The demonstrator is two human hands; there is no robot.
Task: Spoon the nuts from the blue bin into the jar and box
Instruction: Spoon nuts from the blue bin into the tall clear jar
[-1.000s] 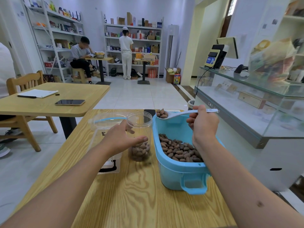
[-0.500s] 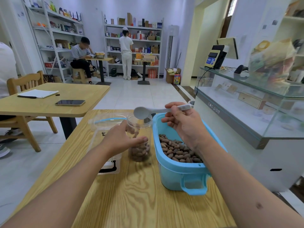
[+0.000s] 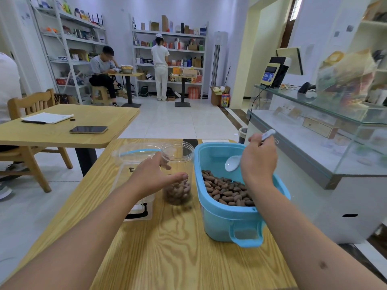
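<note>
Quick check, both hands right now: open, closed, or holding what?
Left hand: holds the clear plastic jar, fingers and thumb curled round it.
Right hand: grips the white plastic spoon, its bowl empty, over the blue bin.

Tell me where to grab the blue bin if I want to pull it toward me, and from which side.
Take the blue bin by its loop handle, coming from the near end. The handle juts out from the short wall facing the person, with an open slot that fingers could hook through. The long walls look wide and smooth, and the right hand with the spoon is over the inside.
</note>
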